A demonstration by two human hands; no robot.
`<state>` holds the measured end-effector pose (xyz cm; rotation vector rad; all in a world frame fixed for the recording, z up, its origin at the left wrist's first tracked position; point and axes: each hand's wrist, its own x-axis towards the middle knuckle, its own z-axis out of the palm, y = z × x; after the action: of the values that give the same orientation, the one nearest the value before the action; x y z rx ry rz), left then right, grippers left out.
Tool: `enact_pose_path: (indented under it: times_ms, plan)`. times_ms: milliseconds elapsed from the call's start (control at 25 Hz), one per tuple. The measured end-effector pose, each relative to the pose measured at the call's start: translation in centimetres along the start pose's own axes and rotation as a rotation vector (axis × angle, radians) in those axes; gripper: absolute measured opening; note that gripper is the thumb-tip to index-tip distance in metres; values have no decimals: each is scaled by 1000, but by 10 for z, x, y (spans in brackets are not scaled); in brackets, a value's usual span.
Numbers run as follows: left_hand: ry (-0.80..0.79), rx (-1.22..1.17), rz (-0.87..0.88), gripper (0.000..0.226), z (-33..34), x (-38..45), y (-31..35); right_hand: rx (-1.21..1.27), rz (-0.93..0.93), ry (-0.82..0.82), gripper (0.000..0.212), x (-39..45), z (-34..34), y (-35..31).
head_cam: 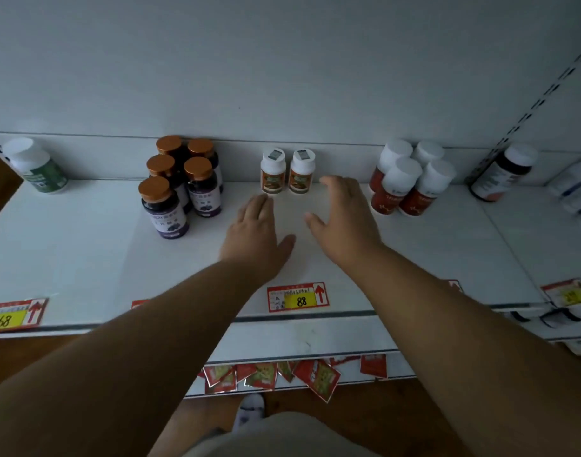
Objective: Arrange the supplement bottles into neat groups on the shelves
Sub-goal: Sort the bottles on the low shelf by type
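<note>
Before two small bottles point(286, 173), both hands, left point(254, 230) and right point(343, 214), hovered with fingers loose, grasping nothing; a careless reach could probably topple the pair.

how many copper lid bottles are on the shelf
5, clustered at the left of the shelf: two at the back, two in the middle, one in front. More could hide behind them.

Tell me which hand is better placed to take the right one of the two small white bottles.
Probably the right hand: its open fingertips lie just beside the right small bottle. The left hand points at the left small bottle instead.
</note>
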<state>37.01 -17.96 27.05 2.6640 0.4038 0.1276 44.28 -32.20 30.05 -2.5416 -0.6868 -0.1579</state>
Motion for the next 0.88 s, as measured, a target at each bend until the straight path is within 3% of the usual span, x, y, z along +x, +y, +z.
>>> enact_pose_path:
  times_ms: [280,560,880]
  plan:
    - [74,-40,113,71,20,-120,88,175,-126,78,47,-111,-56,50]
    - [25,-19,85,71,84,-186,187,225,-116,-4,39,-205,-111,139]
    - [-155,-20,168,70,191,-180,180,224,134,-34,36,-250,-44,220]
